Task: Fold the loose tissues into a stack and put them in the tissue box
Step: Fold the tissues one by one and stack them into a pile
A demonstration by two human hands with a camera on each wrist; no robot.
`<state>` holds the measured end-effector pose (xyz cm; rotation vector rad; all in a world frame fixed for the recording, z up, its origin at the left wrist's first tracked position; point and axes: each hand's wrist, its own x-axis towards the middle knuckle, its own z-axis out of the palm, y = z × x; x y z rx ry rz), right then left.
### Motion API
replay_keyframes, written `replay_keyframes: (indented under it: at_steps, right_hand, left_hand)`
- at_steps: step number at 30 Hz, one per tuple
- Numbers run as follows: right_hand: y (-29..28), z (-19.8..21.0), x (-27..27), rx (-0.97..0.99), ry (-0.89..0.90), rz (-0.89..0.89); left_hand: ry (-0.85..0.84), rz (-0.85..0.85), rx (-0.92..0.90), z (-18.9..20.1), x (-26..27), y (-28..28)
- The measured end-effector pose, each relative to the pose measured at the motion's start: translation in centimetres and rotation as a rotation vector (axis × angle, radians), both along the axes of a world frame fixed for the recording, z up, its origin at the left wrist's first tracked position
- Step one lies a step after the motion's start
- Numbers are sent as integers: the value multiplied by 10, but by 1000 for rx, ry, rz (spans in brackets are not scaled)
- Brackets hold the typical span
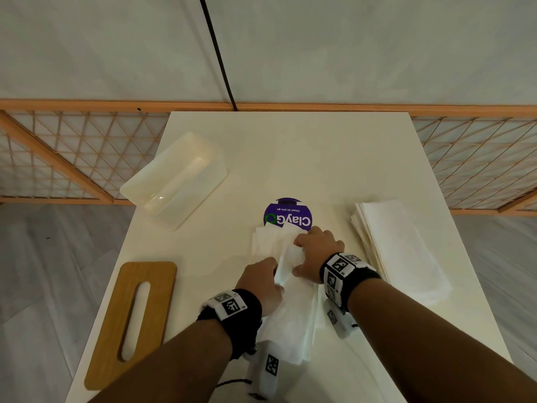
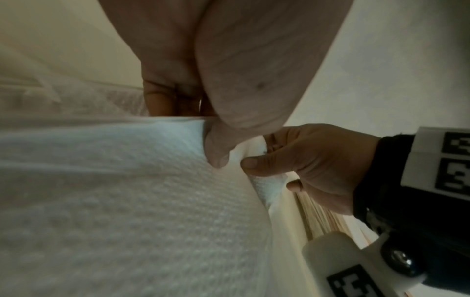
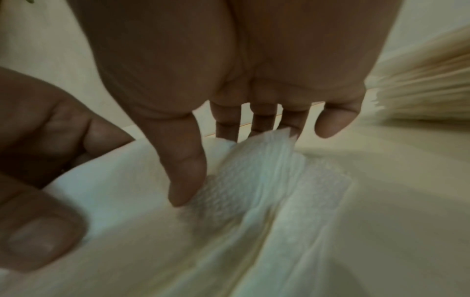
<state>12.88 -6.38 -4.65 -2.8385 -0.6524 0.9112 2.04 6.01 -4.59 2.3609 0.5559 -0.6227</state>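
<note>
A loose white tissue [image 1: 293,315] lies long-ways at the table's near middle, its far end lifted between both hands. My left hand [image 1: 276,274] pinches the tissue's edge, thumb on top; in the left wrist view the embossed tissue [image 2: 114,191] fills the lower left under that hand [image 2: 211,136]. My right hand [image 1: 299,257] holds a raised fold of the tissue [image 3: 254,170] between thumb and fingers. The open translucent tissue box [image 1: 174,181] stands at the far left. A stack of tissues [image 1: 398,248] lies at the right.
A wooden lid with a long slot [image 1: 136,318] lies at the near left. A round purple sticker [image 1: 287,215] sits on the white table [image 1: 305,146] just beyond the hands. A wooden lattice railing [image 1: 72,158] runs behind the table.
</note>
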Motion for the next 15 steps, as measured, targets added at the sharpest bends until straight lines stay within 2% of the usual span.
replay_keyframes:
  at_steps: [4, 8, 11, 15]
  right_hand:
    - [0, 2, 2, 3, 65, -29]
    - [-6, 8, 5, 187, 63, -75]
    - [-14, 28, 13, 494, 110, -162]
    - [-20, 56, 20, 946, 148, -430]
  left_hand:
    - [-52, 53, -35, 0, 3, 1]
    - [-188, 112, -37, 4, 11, 3]
    - [-286, 137, -144, 16, 18, 6]
    - [-401, 385, -521, 36, 25, 7]
